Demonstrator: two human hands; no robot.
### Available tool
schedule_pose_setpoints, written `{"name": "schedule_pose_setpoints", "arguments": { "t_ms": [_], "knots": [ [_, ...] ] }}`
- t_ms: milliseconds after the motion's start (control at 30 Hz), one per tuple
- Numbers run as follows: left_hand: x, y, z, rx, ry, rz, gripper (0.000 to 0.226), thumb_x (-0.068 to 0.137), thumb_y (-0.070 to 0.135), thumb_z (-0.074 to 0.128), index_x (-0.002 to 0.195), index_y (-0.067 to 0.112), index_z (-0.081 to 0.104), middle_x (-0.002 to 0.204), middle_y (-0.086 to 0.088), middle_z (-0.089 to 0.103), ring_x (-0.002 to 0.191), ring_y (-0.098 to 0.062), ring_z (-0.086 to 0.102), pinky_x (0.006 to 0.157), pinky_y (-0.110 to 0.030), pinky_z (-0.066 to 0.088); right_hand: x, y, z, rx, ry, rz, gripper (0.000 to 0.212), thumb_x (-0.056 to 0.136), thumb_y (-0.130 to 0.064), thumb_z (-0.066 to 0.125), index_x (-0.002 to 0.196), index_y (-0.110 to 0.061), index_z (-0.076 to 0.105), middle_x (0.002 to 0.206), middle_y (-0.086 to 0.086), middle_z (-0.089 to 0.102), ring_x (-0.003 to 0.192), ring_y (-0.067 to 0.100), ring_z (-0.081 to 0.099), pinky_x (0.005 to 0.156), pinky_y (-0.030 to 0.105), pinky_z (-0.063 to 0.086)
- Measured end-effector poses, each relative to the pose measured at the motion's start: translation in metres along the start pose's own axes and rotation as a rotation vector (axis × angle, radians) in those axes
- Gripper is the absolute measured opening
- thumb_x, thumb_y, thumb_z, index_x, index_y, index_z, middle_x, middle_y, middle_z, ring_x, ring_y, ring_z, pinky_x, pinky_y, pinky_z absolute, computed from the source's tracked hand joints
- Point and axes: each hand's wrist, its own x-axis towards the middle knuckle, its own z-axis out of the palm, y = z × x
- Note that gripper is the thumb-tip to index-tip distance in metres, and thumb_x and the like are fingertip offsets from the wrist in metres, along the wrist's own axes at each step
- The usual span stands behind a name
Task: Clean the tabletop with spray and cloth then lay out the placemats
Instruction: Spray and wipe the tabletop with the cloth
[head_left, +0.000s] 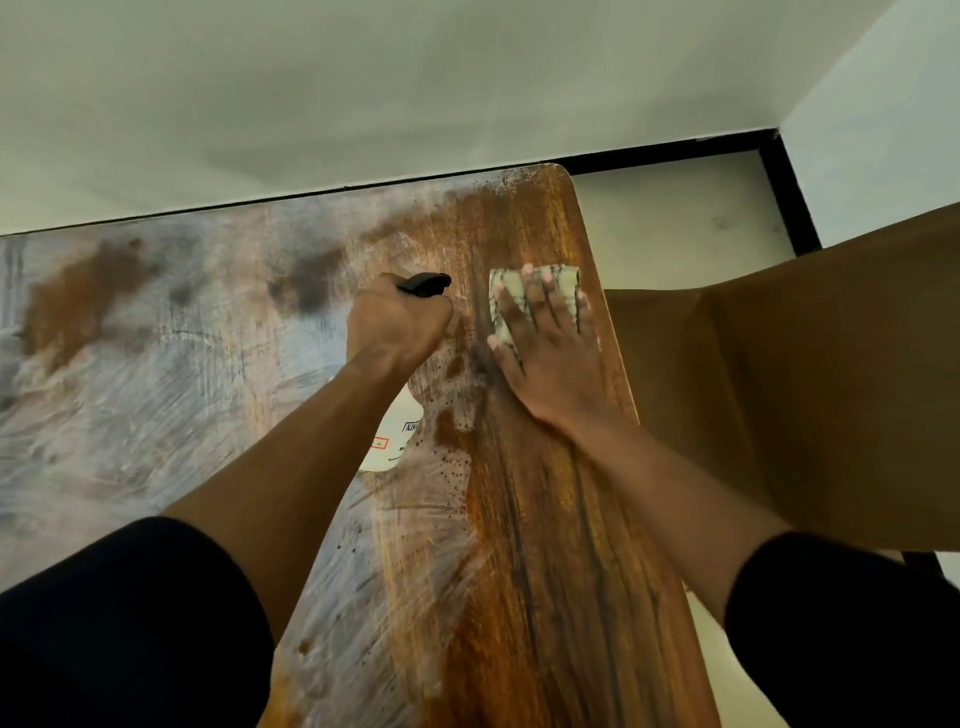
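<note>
A wooden tabletop (545, 545) fills the lower view; its left part is coated in whitish dust and its right strip shows clean brown grain. My left hand (397, 322) grips the black trigger head of a white spray bottle (392, 441), whose labelled body shows below my wrist. My right hand (545, 348) lies flat with spread fingers on a folded pale striped cloth (519, 291), pressing it onto the wood near the table's far right corner. Spray droplets speckle the surface between my hands.
The table's back edge runs along a white wall (363, 104). Past the right edge sits an open brown cardboard box (779, 364). Pale floor and a black skirting board (779, 171) show at the far right.
</note>
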Motion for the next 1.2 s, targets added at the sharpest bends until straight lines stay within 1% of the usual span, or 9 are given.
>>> {"name": "schedule_pose_setpoints", "arguments": {
  "t_ms": [100, 233, 367, 500, 667, 800, 933, 1033, 1200],
  "knots": [
    [0.001, 0.0, 0.001, 0.015, 0.004, 0.006, 0.055, 0.076, 0.035, 0.065, 0.128, 0.022, 0.075, 0.083, 0.001, 0.079, 0.071, -0.022, 0.078, 0.065, -0.039, 0.068, 0.059, 0.014, -0.013, 0.015, 0.007, 0.086, 0.068, 0.107, -0.061, 0.014, 0.167, -0.033, -0.001, 0.176, 0.006, -0.007, 0.162, 0.028, -0.008, 0.128, 0.059, 0.002],
    [0.009, 0.002, -0.001, 0.012, 0.014, -0.002, 0.047, 0.085, 0.031, 0.07, 0.129, 0.015, 0.071, 0.084, -0.004, 0.08, 0.064, -0.026, 0.078, 0.05, -0.03, 0.057, 0.088, 0.02, -0.019, 0.03, 0.032, 0.127, 0.067, 0.107, -0.059, 0.019, 0.168, -0.034, 0.004, 0.176, 0.006, -0.002, 0.162, 0.029, -0.002, 0.127, 0.06, 0.004],
    [0.018, 0.005, -0.001, 0.054, 0.047, 0.034, 0.054, 0.084, 0.033, 0.068, 0.135, 0.016, 0.07, 0.086, -0.004, 0.079, 0.055, -0.02, 0.075, 0.049, -0.031, 0.06, 0.051, 0.013, -0.009, 0.044, 0.05, 0.11, 0.065, 0.109, -0.059, 0.015, 0.168, -0.034, 0.002, 0.176, 0.005, -0.006, 0.162, 0.027, -0.007, 0.127, 0.06, 0.005],
    [0.028, 0.012, 0.003, 0.084, 0.027, 0.043, 0.047, 0.089, 0.029, 0.067, 0.135, 0.022, 0.072, 0.078, 0.0, 0.079, 0.042, -0.011, 0.068, 0.044, -0.024, 0.056, -0.016, 0.002, -0.002, 0.025, 0.009, 0.042, 0.064, 0.11, -0.058, 0.015, 0.168, -0.033, 0.002, 0.176, 0.005, -0.007, 0.162, 0.026, -0.01, 0.128, 0.06, 0.002],
    [0.041, 0.017, 0.008, 0.073, -0.023, 0.021, 0.047, 0.085, 0.035, 0.066, 0.13, 0.024, 0.074, 0.067, 0.001, 0.078, 0.053, -0.013, 0.07, 0.054, -0.027, 0.058, -0.015, 0.012, -0.002, 0.007, 0.017, 0.004, 0.065, 0.11, -0.057, 0.022, 0.168, -0.033, 0.005, 0.176, 0.005, -0.003, 0.162, 0.025, -0.004, 0.128, 0.058, 0.003],
    [0.049, 0.025, 0.01, 0.049, -0.029, 0.042, 0.06, 0.073, 0.039, 0.062, 0.129, 0.022, 0.074, 0.079, -0.004, 0.079, 0.059, -0.017, 0.067, 0.052, -0.027, 0.051, 0.064, 0.032, -0.012, 0.03, 0.03, 0.053, 0.068, 0.107, -0.061, 0.016, 0.167, -0.035, -0.002, 0.175, 0.006, -0.01, 0.162, 0.027, -0.01, 0.128, 0.058, -0.001],
    [0.056, 0.034, 0.008, 0.074, -0.013, 0.048, 0.054, 0.076, 0.037, 0.064, 0.128, 0.02, 0.074, 0.086, -0.002, 0.078, 0.075, -0.024, 0.075, 0.067, -0.042, 0.068, 0.143, 0.042, -0.025, 0.051, 0.036, 0.159, 0.068, 0.106, -0.061, 0.019, 0.167, -0.035, 0.001, 0.176, 0.006, -0.004, 0.162, 0.029, -0.004, 0.128, 0.057, -0.001],
    [0.062, 0.039, 0.003, 0.092, 0.029, 0.033, 0.059, 0.073, 0.041, 0.062, 0.127, 0.02, 0.074, 0.091, -0.003, 0.079, 0.08, -0.027, 0.077, 0.074, -0.045, 0.069, 0.165, 0.026, -0.028, 0.085, 0.045, 0.213, 0.068, 0.106, -0.058, 0.021, 0.168, -0.033, 0.003, 0.176, 0.007, 0.0, 0.162, 0.031, -0.003, 0.127, 0.061, -0.001],
    [0.071, 0.039, -0.01, 0.099, 0.096, 0.01, 0.062, 0.073, 0.044, 0.06, 0.128, 0.021, 0.076, 0.09, -0.003, 0.08, 0.075, -0.028, 0.077, 0.074, -0.046, 0.069, 0.147, -0.011, -0.018, 0.03, 0.005, 0.006, 0.07, 0.107, -0.059, 0.02, 0.168, -0.03, 0.0, 0.175, 0.008, -0.008, 0.161, 0.031, -0.011, 0.127, 0.064, -0.001]
  ]
}}
